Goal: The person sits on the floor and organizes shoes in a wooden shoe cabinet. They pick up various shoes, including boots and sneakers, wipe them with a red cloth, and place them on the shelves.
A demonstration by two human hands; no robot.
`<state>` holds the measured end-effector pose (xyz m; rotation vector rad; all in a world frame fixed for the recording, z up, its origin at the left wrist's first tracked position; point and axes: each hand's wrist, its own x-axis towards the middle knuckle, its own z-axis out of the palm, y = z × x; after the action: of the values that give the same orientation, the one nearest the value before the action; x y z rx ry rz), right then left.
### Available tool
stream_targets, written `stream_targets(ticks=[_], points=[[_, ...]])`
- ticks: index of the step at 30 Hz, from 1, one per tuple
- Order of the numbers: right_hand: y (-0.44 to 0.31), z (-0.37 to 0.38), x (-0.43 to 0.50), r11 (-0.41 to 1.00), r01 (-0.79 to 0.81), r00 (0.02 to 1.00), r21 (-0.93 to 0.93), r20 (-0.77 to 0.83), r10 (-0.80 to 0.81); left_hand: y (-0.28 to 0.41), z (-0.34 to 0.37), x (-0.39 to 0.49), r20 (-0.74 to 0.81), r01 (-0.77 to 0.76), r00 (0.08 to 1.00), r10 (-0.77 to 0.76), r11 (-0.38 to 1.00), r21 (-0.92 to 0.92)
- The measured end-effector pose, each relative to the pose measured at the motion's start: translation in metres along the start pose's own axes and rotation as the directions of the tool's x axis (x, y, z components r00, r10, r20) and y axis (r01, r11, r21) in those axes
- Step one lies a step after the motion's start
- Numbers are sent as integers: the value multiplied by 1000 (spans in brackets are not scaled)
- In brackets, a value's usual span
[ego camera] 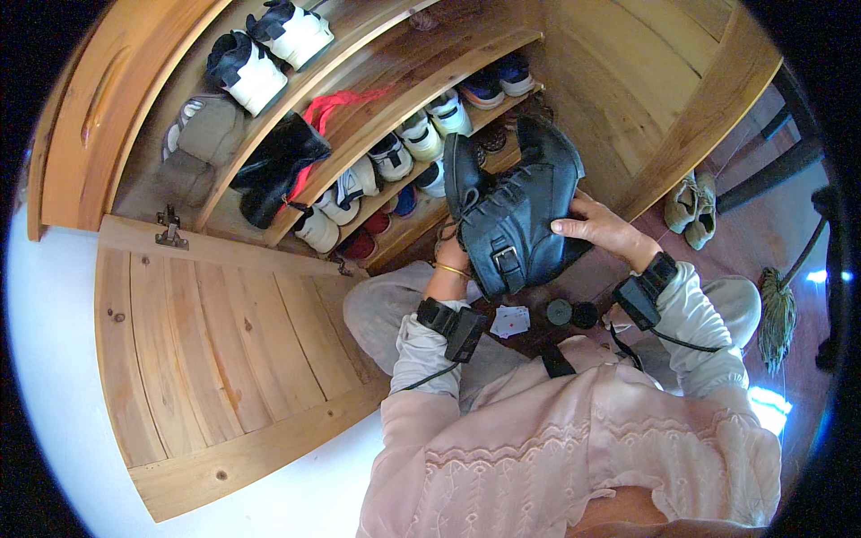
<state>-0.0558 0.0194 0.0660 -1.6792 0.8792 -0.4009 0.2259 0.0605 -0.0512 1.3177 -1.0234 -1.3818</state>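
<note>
Both of my hands hold black leather lace-up footwear with a buckled strap (528, 222) in front of the open shoe cabinet. On its left side, my left hand (452, 254) grips it, with the fingers partly hidden behind the leather. My right hand (599, 225) presses against the other side, thumb on the outer surface. A black leather upper part (462, 169) rises at the left; I cannot tell whether it belongs to a second boot. Rows of shoes stand on the cabinet shelves beyond, among them white sneakers (420, 134) and dark blue sneakers (483, 87).
An open wooden cabinet door (222, 336) spans the left. Black boots (282, 168) and a red ribbon (326, 111) occupy a middle shelf. Playing cards (511, 321) and a small round container (559, 312) lie by my lap. Beige shoes (691, 208) and a mop head (777, 323) are right.
</note>
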Motion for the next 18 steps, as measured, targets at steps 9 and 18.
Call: stream_targets(ticks=[9, 18], points=[[-8, 1, 2, 1000, -28, 999, -4, -19, 28, 83, 28, -38, 265, 196, 964, -7, 693, -694], [-61, -10, 13, 923, -258, 965, 285, 117, 234, 107, 14, -56, 162, 93, 987, 5, 800, -593]])
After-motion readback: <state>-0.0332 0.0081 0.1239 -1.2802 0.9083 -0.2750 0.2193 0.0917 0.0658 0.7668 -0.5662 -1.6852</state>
